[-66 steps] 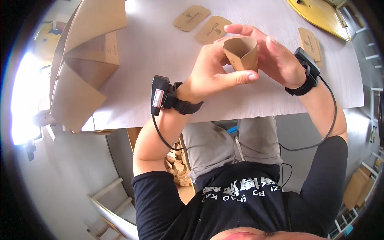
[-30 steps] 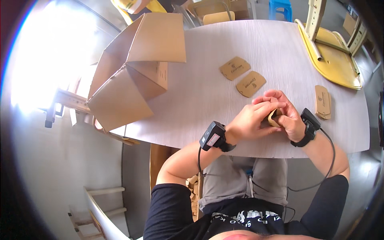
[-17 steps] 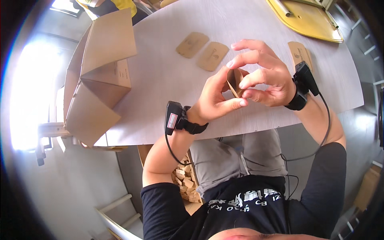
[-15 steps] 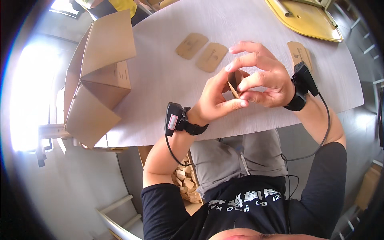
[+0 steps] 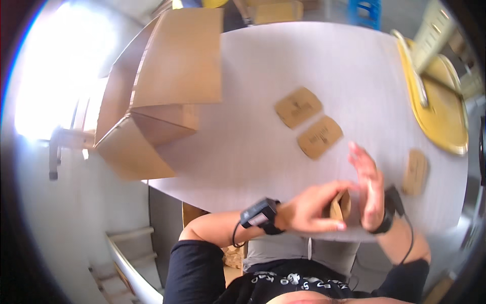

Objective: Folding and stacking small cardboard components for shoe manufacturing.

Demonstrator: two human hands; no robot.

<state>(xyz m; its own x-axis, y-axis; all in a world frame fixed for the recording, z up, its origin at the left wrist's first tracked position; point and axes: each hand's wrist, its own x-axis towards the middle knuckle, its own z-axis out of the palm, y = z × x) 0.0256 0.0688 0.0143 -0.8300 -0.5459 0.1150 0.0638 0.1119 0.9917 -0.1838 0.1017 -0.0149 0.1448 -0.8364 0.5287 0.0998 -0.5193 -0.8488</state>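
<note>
My left hand (image 5: 316, 205) grips a small brown kraft-paper pillow box (image 5: 340, 205) near the table's front edge. The box is bulged open, its mouth toward my right hand. Beside it, my right hand (image 5: 370, 195) is raised with its fingers stretched out and pressed against no object that I can see; it is slightly blurred. Farther off on the table lie two flat pillow boxes, one kraft blank (image 5: 298, 107) and a nearer kraft blank (image 5: 320, 137), both with dark print. To the right of my right hand rests another brown pillow box (image 5: 415, 172).
A large open cardboard carton (image 5: 177, 58) stands at the table's left, flaps spread. A yellow folding chair (image 5: 440, 114) leans at the right edge of the pale table (image 5: 253, 162). Beyond the far edge are a blue stool (image 5: 364, 12) and part of another person. A carton with brown pieces (image 5: 233, 257) sits below the table.
My right hand has let go of the pillow box and straightened its fingers. The left hand still holds the box, now more open. The view has shifted, so the table appears lower and rightward.
</note>
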